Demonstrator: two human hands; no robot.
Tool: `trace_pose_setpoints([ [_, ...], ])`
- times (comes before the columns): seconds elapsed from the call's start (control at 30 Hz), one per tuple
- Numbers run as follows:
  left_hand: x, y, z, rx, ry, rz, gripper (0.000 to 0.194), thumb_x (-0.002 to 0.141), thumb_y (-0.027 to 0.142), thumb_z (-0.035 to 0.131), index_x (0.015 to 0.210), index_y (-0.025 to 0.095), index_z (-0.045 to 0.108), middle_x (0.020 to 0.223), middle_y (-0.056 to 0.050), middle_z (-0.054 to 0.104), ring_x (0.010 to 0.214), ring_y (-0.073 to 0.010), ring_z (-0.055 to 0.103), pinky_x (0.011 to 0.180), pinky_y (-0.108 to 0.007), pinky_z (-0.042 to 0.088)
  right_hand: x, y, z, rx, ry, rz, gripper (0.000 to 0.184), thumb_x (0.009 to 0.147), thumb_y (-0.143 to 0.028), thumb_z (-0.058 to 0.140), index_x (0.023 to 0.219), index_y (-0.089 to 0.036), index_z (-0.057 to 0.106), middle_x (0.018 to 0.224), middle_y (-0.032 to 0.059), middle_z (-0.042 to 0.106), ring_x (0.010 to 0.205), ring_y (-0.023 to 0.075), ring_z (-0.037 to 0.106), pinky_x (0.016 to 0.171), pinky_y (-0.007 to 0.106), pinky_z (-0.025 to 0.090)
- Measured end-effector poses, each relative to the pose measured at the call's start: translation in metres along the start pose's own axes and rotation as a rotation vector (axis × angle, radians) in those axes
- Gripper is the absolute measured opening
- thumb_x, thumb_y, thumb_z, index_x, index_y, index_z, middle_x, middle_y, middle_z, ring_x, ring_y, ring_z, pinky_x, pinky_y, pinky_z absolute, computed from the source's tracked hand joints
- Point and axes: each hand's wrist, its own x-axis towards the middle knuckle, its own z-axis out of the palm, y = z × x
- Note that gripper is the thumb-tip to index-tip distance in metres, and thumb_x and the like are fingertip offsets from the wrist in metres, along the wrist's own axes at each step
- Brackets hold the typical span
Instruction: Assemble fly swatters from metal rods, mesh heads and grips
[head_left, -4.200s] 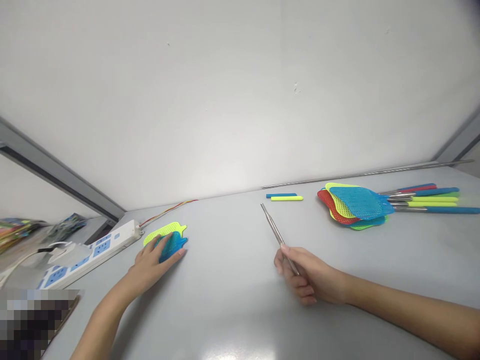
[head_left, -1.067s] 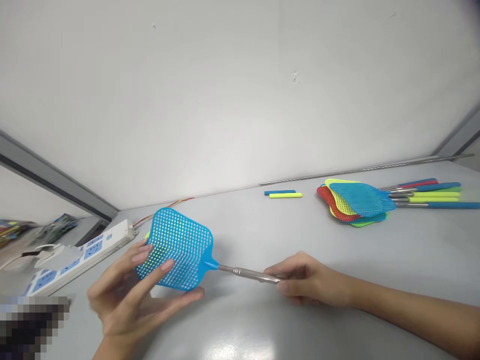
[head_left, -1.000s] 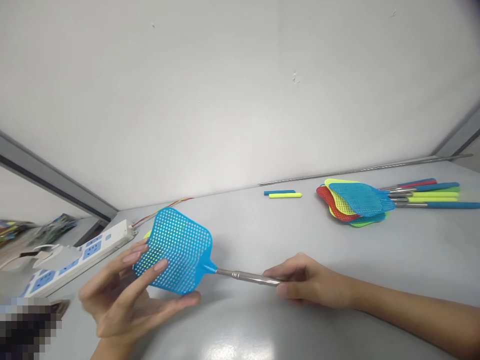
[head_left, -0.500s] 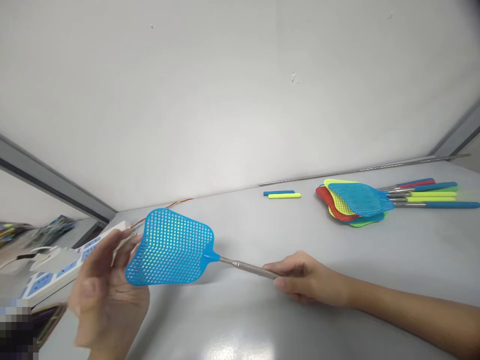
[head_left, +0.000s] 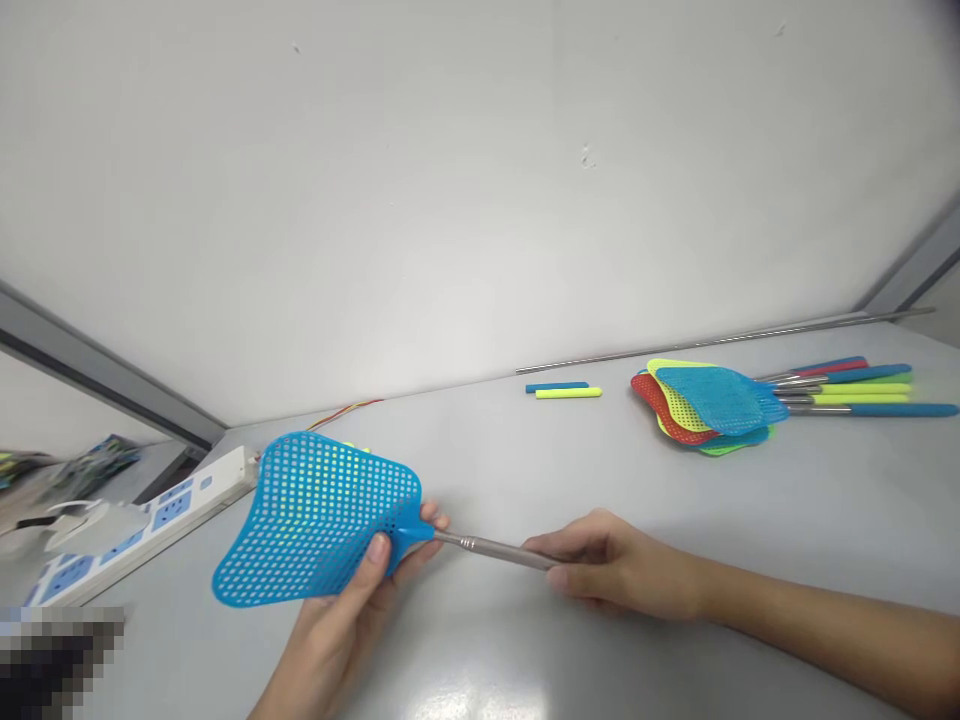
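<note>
A blue fly swatter [head_left: 330,525] with a perforated, curved head and a metal shaft is held up above the grey table. My left hand [head_left: 360,590] grips the narrow neck of the head, thumb in front and fingertips showing behind. Farther right, my right hand [head_left: 600,565] is closed round the metal shaft; the shaft's end is hidden in the palm. Something yellow-green shows through the holes of the head, lying behind it, mostly hidden.
Several stacked fly swatters [head_left: 712,400] lie at the right, handles pointing right. Blue [head_left: 556,387] and yellow grip tubes [head_left: 568,394] rest near the wall, beside a long thin metal rod [head_left: 720,343]. On the left are a white power strip [head_left: 202,497] and coloured wires [head_left: 345,413].
My left hand has moved right from the head's outer edge and closed on its neck. The swatter head has shifted slightly left and tilted. My right hand keeps its hold.
</note>
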Motion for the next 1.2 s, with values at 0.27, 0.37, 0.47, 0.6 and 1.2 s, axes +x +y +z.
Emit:
trace_pose_setpoints([
  [0.27, -0.006, -0.004, 0.011, -0.001, 0.025, -0.156, 0.031, 0.073, 0.029, 0.064, 0.101, 0.017, 0.062, 0.109, -0.008, 0.062, 0.107, -0.0248, 0.052, 0.093, -0.033, 0.043, -0.001, 0.001, 0.001, -0.033, -0.015, -0.013, 0.024, 0.084, -0.026, 0.049, 0.1, -0.013, 0.061, 0.054, -0.006, 0.032, 0.049, 0.0049, 0.029, 0.044, 0.018, 0.023],
  [0.37, -0.009, -0.006, 0.015, 0.032, 0.032, -0.174, 0.033, 0.07, 0.03, 0.066, 0.099, 0.014, 0.063, 0.105, -0.01, 0.064, 0.109, -0.0257, 0.05, 0.1, -0.037, 0.034, -0.001, 0.001, 0.001, -0.056, -0.019, -0.025, 0.024, 0.084, -0.026, 0.048, 0.098, -0.012, 0.062, 0.055, -0.0058, 0.031, 0.05, 0.0055, 0.028, 0.045, 0.019, 0.023],
  [0.47, -0.011, -0.01, 0.016, 0.043, 0.045, -0.177, 0.036, 0.067, 0.032, 0.069, 0.098, 0.015, 0.064, 0.106, -0.01, 0.064, 0.111, -0.0266, 0.048, 0.102, -0.039, 0.03, -0.002, -0.001, 0.001, -0.086, -0.023, -0.016, 0.025, 0.084, -0.025, 0.047, 0.1, -0.011, 0.061, 0.056, -0.0053, 0.031, 0.051, 0.0062, 0.028, 0.046, 0.02, 0.023],
  [0.6, -0.015, -0.015, 0.015, 0.036, 0.069, -0.184, 0.037, 0.064, 0.034, 0.071, 0.096, 0.017, 0.065, 0.107, -0.008, 0.063, 0.112, -0.0264, 0.047, 0.102, -0.038, 0.03, -0.003, 0.0, 0.0, -0.107, -0.035, -0.026, 0.024, 0.084, -0.025, 0.047, 0.097, -0.01, 0.061, 0.058, -0.0049, 0.031, 0.052, 0.0063, 0.028, 0.047, 0.02, 0.023],
  [1.2, -0.022, -0.021, 0.01, 0.288, 0.135, -0.069, 0.041, 0.057, 0.048, 0.07, 0.086, 0.02, 0.07, 0.098, -0.006, 0.067, 0.108, -0.0299, 0.05, 0.1, -0.043, 0.03, -0.004, 0.006, -0.005, -0.104, -0.081, 0.01, 0.028, 0.083, -0.032, 0.049, 0.094, -0.011, 0.063, 0.056, -0.0051, 0.034, 0.049, 0.0055, 0.028, 0.044, 0.02, 0.021],
])
